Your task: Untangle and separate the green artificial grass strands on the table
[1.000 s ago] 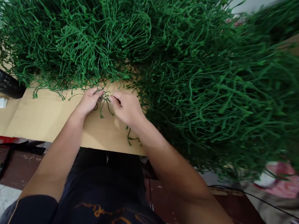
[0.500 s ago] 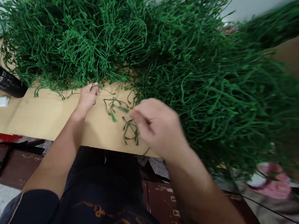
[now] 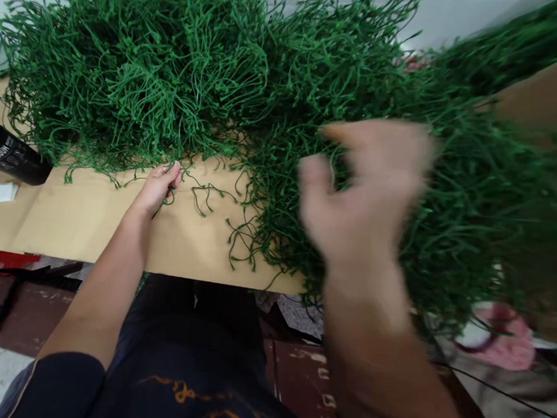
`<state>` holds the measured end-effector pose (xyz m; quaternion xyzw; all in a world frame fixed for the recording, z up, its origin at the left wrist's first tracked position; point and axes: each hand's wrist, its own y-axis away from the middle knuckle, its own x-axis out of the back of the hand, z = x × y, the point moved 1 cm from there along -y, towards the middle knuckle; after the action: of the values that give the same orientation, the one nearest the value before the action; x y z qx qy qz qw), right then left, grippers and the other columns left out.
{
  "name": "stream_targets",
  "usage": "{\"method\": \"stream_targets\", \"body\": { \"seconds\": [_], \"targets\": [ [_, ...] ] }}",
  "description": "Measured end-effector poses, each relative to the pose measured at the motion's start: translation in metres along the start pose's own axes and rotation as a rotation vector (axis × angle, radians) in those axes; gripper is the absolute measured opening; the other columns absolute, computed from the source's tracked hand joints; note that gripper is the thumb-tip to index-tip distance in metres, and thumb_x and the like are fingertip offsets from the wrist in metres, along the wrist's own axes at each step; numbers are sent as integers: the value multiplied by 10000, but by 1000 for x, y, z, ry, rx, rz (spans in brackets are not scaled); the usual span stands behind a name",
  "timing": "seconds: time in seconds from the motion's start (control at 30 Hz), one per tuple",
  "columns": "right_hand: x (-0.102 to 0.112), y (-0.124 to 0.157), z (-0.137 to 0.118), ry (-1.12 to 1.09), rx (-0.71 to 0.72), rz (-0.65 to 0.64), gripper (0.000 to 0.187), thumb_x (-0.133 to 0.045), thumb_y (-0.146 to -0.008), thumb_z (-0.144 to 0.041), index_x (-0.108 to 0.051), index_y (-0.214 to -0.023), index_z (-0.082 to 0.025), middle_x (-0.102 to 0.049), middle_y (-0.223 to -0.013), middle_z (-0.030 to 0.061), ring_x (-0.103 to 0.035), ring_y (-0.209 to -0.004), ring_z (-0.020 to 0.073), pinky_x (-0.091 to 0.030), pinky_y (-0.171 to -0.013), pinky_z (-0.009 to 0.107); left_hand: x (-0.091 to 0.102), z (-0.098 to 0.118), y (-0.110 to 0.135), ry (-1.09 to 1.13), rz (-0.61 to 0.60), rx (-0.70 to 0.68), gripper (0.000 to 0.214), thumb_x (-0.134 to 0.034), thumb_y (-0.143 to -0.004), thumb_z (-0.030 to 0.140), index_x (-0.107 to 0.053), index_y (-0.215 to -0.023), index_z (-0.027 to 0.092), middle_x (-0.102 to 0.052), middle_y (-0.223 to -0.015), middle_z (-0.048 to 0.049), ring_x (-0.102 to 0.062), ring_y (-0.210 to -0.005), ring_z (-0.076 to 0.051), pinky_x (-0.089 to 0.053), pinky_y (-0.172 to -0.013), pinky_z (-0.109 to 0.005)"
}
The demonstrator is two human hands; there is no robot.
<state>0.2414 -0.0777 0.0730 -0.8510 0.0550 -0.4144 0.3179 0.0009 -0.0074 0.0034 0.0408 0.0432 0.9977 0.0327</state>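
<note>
My left hand is closed in a pinch around a thin green stem, at the front edge of the left heap of green stems. Part of that stem dangles below the fingers over the cardboard. My right hand, smeared by motion, hovers over the right heap of green stems. Thumb and forefinger are apart there, with no stem visible between them. The stems look like plastic, with small bud-like tips. A loose stem lies between my hands.
Cardboard covers the work surface in front of me. On the left lies a black cylinder with white lettering, near a small white block. Pink cloth is low on the right.
My right hand has moved right and up from the cardboard to the right heap, its fingers spreading. A green piece beside it is gone from the cardboard. My left hand has shifted slightly down.
</note>
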Motion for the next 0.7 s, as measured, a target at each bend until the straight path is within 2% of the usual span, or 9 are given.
{"method": "stream_targets", "body": {
  "seconds": [0.03,0.13,0.17,0.23,0.33,0.43,0.53,0.7],
  "targets": [
    [-20,-4,-4,-4,-6,49,383,-448,-877,-417,-514,-1187,-203,-541,-1158,146,-450,-1150,308,-348,-987,550,0,0,1,23,-39,-13,464,-535,-788,533,-378,-538,174,-314,-499,50,-311,-425,-43,-210,-402,-197],
    [-87,-14,-17,-224,2,-240,495,-511,-829,-390,-455,-1249,-134,-507,-1241,168,-468,-1157,282,-417,-960,478,-1,0,6,66,-159,-19,501,-540,-770,565,-360,-512,175,-298,-474,51,-300,-411,-45,-218,-396,-206],
    [-103,-16,-20,-296,-18,-328,501,-509,-826,-362,-443,-1257,-114,-505,-1242,175,-487,-1131,265,-443,-927,443,-1,0,7,73,-180,-13,515,-544,-759,579,-354,-502,175,-292,-461,53,-294,-401,-44,-213,-391,-209],
    [-122,-20,-25,-371,-73,-408,459,-497,-822,-301,-458,-1228,-90,-521,-1192,175,-526,-1035,230,-465,-854,383,-2,0,8,79,-189,4,528,-560,-740,593,-354,-494,174,-300,-442,55,-299,-390,-43,-212,-388,-211],
    [-121,-22,-25,-360,-148,-417,282,-468,-827,-249,-542,-1066,-119,-575,-950,102,-531,-825,175,-438,-746,323,-2,-2,4,98,-158,30,513,-570,-745,575,-370,-503,169,-319,-447,57,-317,-392,-40,-234,-395,-202],
    [-110,-20,-19,-347,-210,-428,143,-428,-847,-239,-547,-824,-164,-517,-696,19,-465,-668,134,-369,-665,285,-1,-4,-1,154,-112,47,485,-559,-765,558,-393,-531,168,-293,-463,65,-325,-396,-38,-235,-393,-189],
    [-101,-17,-13,-362,-186,-389,208,-397,-863,-238,-454,-673,-176,-454,-636,3,-426,-636,119,-330,-648,275,-1,-5,-5,215,-40,44,476,-549,-775,560,-390,-552,171,-295,-483,65,-343,-412,-40,-257,-399,-181],
    [-91,-11,-20,-460,-112,-321,266,-318,-895,-285,-382,-656,-186,-404,-624,-1,-402,-617,111,-325,-628,268,-2,-3,-4,198,-21,81,445,-557,-789,525,-398,-572,171,-311,-476,68,-320,-394,-32,-302,-408,-175]
  ]
}}
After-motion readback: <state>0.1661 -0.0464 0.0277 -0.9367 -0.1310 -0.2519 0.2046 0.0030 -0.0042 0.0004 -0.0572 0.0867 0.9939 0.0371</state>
